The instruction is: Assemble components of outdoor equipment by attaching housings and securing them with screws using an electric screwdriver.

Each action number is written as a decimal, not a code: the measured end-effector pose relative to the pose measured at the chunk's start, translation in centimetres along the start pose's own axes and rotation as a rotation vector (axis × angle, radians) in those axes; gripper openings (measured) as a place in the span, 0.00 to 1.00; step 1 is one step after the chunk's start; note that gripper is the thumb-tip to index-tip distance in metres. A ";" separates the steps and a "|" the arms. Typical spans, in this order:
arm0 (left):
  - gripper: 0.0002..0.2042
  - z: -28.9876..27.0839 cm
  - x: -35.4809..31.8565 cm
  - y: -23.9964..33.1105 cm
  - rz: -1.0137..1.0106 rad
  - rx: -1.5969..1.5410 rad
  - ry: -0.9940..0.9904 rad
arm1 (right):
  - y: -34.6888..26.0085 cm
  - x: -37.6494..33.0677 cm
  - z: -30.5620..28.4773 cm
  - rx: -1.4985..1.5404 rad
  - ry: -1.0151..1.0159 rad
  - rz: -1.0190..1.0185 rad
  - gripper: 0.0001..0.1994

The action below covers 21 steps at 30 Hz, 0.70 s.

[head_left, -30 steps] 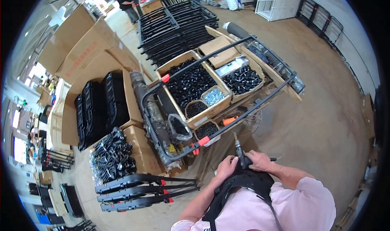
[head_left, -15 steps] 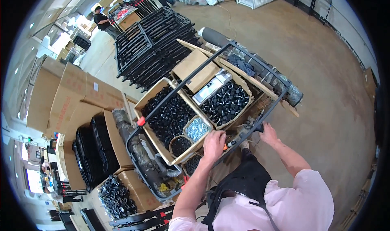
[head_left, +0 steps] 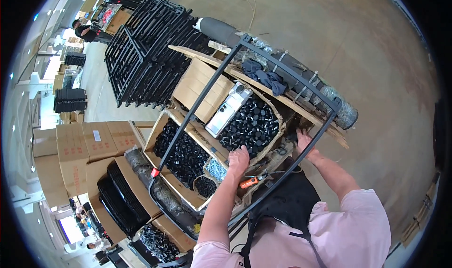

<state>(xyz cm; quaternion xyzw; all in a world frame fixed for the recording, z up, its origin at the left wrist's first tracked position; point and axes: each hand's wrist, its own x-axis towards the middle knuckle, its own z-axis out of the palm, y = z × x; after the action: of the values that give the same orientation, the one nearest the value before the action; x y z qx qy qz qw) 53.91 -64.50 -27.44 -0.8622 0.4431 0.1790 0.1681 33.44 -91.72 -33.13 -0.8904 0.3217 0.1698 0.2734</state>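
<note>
Currently | left hand by black caps | right hand by frame | grips: can't tell | red-printed carton

The left fingers are being brought up to the box of black caps, and the right fingers are being moved past the dark rail.
</note>
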 end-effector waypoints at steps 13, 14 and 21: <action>0.10 -1.6 -2.0 -3.8 0.303 -0.250 -0.048 | -7.9 -11.4 -20.1 0.117 -0.691 -0.544 0.13; 0.12 -1.5 -1.9 -3.9 0.281 -0.214 -0.076 | -9.5 -10.6 -19.7 0.159 -0.621 -0.580 0.11; 0.18 -3.7 -1.2 -5.3 0.200 -0.757 -0.162 | -16.0 3.3 -6.4 -0.267 0.052 -0.831 0.07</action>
<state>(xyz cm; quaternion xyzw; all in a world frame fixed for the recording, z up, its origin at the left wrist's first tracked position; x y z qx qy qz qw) 58.20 -62.47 -22.95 -0.7988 0.4131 0.4126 -0.1453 47.34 -86.86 -23.61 -0.9757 -0.0818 0.0631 0.1930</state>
